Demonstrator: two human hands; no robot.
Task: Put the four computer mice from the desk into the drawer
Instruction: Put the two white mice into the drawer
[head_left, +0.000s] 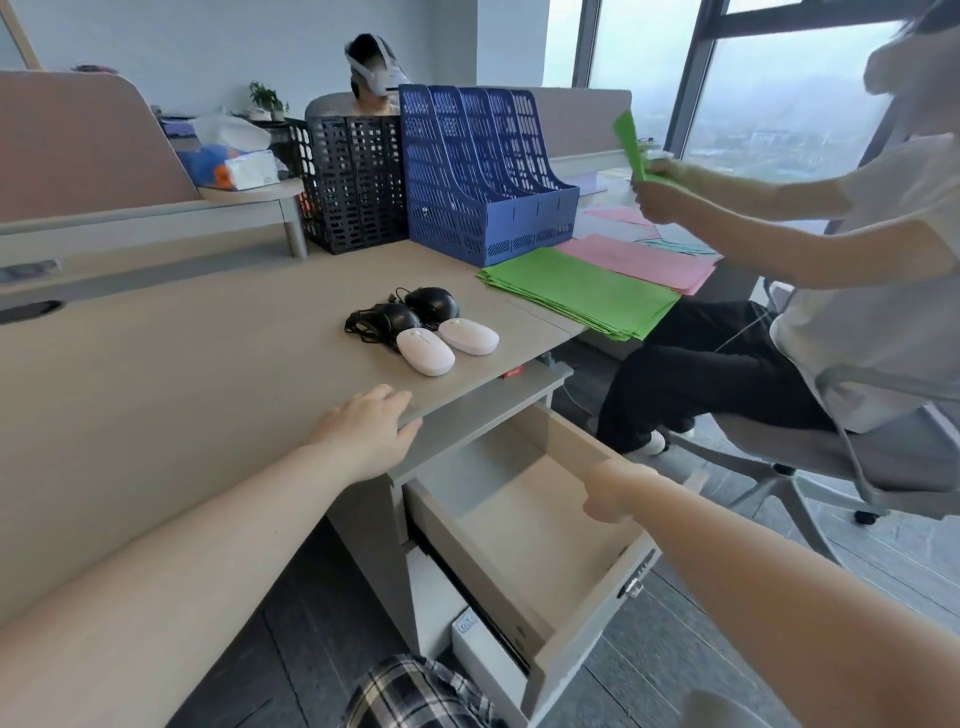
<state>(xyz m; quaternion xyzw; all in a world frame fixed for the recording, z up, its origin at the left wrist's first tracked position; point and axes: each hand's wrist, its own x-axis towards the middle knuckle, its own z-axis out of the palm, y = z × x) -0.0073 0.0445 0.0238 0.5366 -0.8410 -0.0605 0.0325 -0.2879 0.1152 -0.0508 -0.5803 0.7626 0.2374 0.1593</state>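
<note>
A: Resting flat on the desk edge was the left hand, palm down, fingers loosely together, holding nothing.

B: Noted. And the right hand?

A: It hung over the open drawer, turned away from the camera with the fingers curled under; whether they gripped anything could not be told.

B: Position of the mice?

A: All four were on the desk, grouped near its front edge, beyond the left hand. Near white mouse and far white mouse lay side by side, just apart. Behind them sat two black mice, the left black mouse and the right black mouse, with their cords bunched to the left.

B: Drawer contents?

A: Its visible floor was bare.

B: Surroundings?

A: Blue file rack and black file rack stood at the back of the desk; green paper sheets lay to the right, pink sheets beyond. A seated person at right held a green sheet.
</note>
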